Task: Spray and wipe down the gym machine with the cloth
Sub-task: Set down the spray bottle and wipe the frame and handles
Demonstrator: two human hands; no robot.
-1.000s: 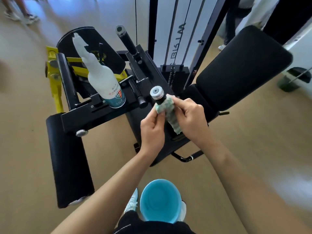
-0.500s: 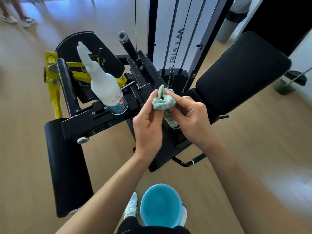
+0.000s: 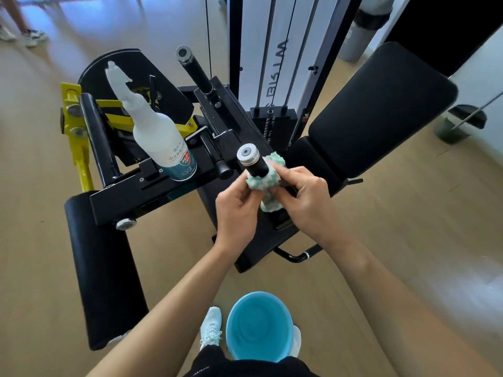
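Standing unsecured on the black frame of the gym machine (image 3: 122, 200), the spray bottle (image 3: 160, 137) is the first hazard. It sits upright at the left, near the handle being cleaned. A jolt through the frame or a stray forearm could, in all likelihood, tip it to the floor.

The left hand (image 3: 238, 213) pinches the near edge of the cloth (image 3: 268, 179), its fingers (image 3: 242, 190) curled on the fabric. The cloth is wrapped around the black handle (image 3: 254, 167), just below the chrome end cap (image 3: 247, 155). The right hand (image 3: 304, 198) grasps the cloth's other side, fingers clenched on it, and a tail of fabric hangs beneath.

Probable faults:
- The cloth may slip off over the end cap on an upward stroke.
- The loose tail may snag on the hardware below.

Whether the back pad (image 3: 381, 118) at the right has been wiped cannot be determined.
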